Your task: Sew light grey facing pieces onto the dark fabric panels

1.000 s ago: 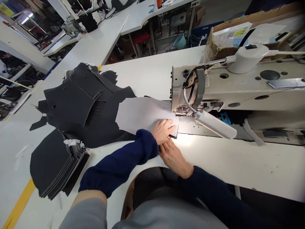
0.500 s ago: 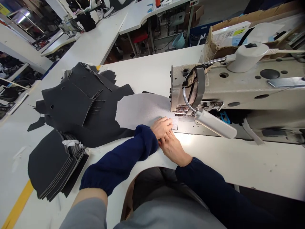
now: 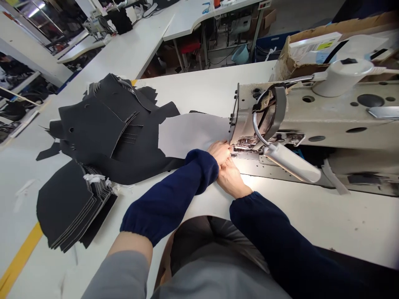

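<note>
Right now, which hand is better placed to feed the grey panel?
Probably the left hand: it rests on the grey panel beside the sewing machine's presser foot. The right hand sits lower and appears to be off the panel.

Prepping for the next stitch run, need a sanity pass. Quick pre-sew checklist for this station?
1. Grey fabric panel reaches the presser foot: ok.
2. Panel edge seated under the foot: cannot tell, hands block it.
3. Left hand and right hand clear of the needle: cannot tell.
4. Work lamp lit: ok.
5. Stacked black cut pieces well left of the foot: ok.
</note>
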A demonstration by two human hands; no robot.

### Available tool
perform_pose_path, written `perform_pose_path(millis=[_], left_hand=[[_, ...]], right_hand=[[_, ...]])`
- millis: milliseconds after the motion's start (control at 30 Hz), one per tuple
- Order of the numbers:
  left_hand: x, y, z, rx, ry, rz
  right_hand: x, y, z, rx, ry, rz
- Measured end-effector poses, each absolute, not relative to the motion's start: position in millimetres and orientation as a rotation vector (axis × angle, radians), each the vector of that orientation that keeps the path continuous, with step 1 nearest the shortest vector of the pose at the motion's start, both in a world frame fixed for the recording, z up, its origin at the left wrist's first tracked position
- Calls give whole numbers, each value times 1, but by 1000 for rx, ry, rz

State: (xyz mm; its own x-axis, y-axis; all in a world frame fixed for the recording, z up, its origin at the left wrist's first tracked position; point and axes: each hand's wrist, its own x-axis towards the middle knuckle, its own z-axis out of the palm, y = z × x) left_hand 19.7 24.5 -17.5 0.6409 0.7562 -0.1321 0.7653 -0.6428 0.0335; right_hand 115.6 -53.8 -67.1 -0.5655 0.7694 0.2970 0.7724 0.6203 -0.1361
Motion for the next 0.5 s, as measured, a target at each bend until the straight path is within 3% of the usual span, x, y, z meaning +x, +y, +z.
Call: perform_pose_path(millis=[267,500], left_hand=[[18,37,-14,2765,1294,-164],[13,30,-7,2869,1218,-247]], right_hand=[[111,-49,-63,-1253,-2444,21],[171,-101,-59,-1266,-2170,128]])
